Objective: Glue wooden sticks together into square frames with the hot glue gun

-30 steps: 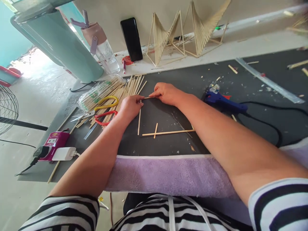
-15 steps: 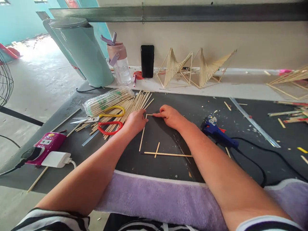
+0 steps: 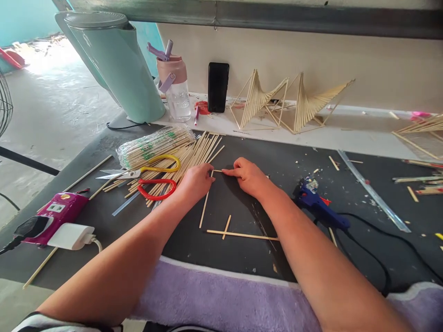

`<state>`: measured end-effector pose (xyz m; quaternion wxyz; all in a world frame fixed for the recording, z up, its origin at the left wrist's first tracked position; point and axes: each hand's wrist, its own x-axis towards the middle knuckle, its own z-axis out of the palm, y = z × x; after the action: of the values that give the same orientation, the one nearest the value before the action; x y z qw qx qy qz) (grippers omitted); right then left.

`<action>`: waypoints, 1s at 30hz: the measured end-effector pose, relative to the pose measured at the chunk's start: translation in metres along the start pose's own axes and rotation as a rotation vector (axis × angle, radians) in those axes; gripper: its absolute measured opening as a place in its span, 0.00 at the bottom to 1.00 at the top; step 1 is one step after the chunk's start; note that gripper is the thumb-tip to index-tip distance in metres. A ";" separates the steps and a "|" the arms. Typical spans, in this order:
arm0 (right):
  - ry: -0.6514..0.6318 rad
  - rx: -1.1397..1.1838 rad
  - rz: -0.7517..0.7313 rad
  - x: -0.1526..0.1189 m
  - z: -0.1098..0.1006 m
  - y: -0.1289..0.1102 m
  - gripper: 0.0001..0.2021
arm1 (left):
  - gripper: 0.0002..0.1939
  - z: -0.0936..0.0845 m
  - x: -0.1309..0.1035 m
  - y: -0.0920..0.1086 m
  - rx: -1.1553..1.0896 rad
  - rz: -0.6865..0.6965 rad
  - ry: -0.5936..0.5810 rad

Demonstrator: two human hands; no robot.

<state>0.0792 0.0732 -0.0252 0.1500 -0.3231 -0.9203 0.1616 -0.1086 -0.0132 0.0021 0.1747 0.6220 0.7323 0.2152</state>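
Observation:
My left hand (image 3: 198, 180) is closed at the upper end of a thin wooden stick (image 3: 205, 205) that lies on the dark tabletop. There, a short wooden stick (image 3: 218, 171) meets it at a corner. My right hand (image 3: 249, 175) has its fingers curled, with the forefinger reaching to the far end of that short stick. Its grip underneath is partly hidden. Nearer my body, a longer stick (image 3: 242, 235) lies crosswise with a small stick piece (image 3: 226, 227) across it. My right forearm covers its right end.
Left are loose sticks (image 3: 197, 154), a plastic-wrapped stick bundle (image 3: 155, 145), scissors (image 3: 157, 188) and a purple power socket (image 3: 58, 214). A blue glue gun (image 3: 320, 207) with cord lies right. Behind stand a kettle (image 3: 114, 69), bottle (image 3: 175, 90), phone (image 3: 218, 87) and stick models (image 3: 261, 99).
The camera view has shifted slightly, so things sit a little differently in frame. Both hands stay at the same corner of the sticks.

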 end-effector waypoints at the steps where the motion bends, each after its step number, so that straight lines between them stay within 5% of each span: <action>1: -0.002 0.001 0.002 0.000 0.000 0.000 0.25 | 0.13 0.000 0.000 0.000 -0.005 0.005 0.000; 30: -0.016 -0.010 0.062 0.001 -0.001 -0.004 0.19 | 0.17 0.000 -0.004 0.001 -0.089 -0.045 0.009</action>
<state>0.0767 0.0707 -0.0221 0.1358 -0.3509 -0.9119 0.1642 -0.1076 -0.0170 0.0029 0.2038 0.5961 0.7364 0.2465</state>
